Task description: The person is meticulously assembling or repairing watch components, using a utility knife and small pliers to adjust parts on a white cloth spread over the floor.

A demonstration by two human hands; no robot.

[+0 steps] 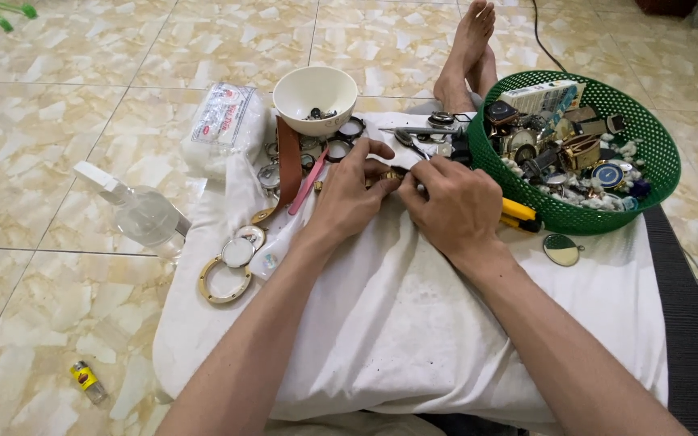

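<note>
both hands met mid-cloth (414, 323): left hand (351, 198) and right hand (452, 206) pinched small gold watch part (389, 174). looked light, stiff, slippery, fragile; best held by edges. green basket (648, 145) right, bowl (314, 95) far.

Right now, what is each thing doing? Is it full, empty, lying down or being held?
left hand: pinching a small gold part.
right hand: touching the same part.
white bowl: upright, a few small dark pieces inside.
green basket: upright, full of watches and parts.
spray bottle: lying on its side.
small vial: lying on the floor.
brown strap: lying flat on the cloth.
</note>
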